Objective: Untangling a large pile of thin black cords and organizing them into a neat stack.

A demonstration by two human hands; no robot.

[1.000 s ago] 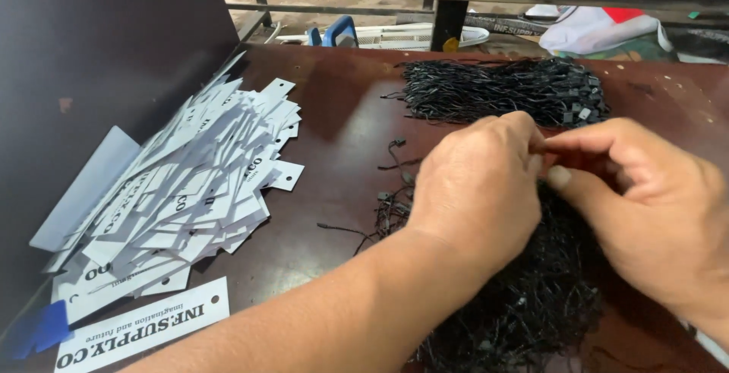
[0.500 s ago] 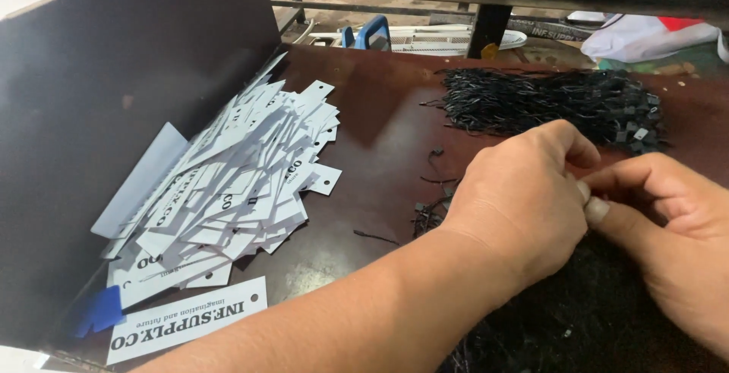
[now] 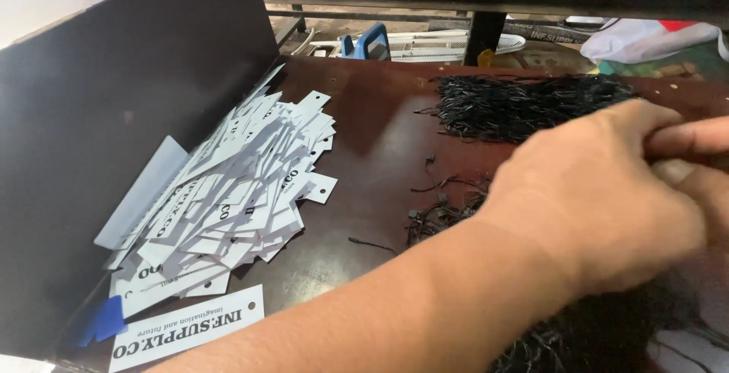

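Hands shifted right; left hand [image 3: 607,198] over stringy black loops [image 3: 524,103].

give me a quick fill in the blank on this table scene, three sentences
1. The white tags lie heaped against a dark ____ on the left.
2. The cords piled at the far side of the table are ____ in colour.
3. The left hand lies ____ of the tags.

Missing words: board; black; right
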